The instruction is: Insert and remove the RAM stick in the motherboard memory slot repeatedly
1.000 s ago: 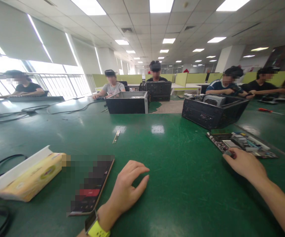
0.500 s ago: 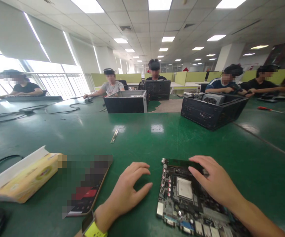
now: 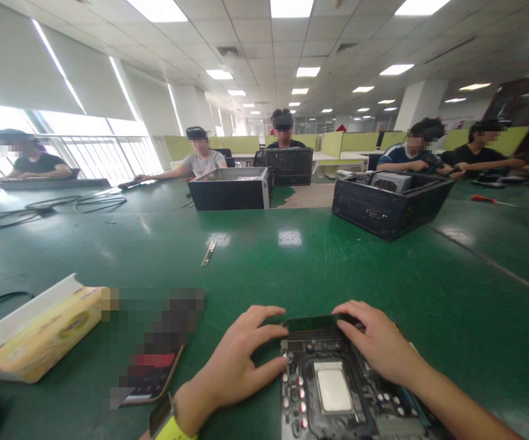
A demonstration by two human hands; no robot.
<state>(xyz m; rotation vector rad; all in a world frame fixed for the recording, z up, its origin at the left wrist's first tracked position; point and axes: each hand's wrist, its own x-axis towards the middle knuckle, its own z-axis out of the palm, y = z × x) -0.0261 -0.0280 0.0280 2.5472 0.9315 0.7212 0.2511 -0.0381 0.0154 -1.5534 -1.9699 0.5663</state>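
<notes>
The motherboard (image 3: 365, 412) lies in front of me, its near part cut off by the lower frame edge. A square silver processor (image 3: 333, 387) sits in its socket. Along the board's far edge stands a dark green RAM stick (image 3: 313, 324) at the memory slots; whether it is fully seated I cannot tell. My right hand (image 3: 379, 336) pinches the stick's right part between thumb and fingers. My left hand (image 3: 241, 357), with a yellow-banded watch, has its fingers apart, the tips at the left corner of the board and the stick's left end.
Left of me lie a phone (image 3: 159, 360) and a yellow tissue pack (image 3: 49, 342). A narrow strip (image 3: 208, 253) lies ahead. Farther off are computer cases (image 3: 386, 208), cables (image 3: 44, 211) and an orange-handled screwdriver (image 3: 487, 199). Several people sit around the table.
The motherboard has turned and shifted toward me. My right hand has moved left and down with the RAM stick; my left hand has come right to the board's corner.
</notes>
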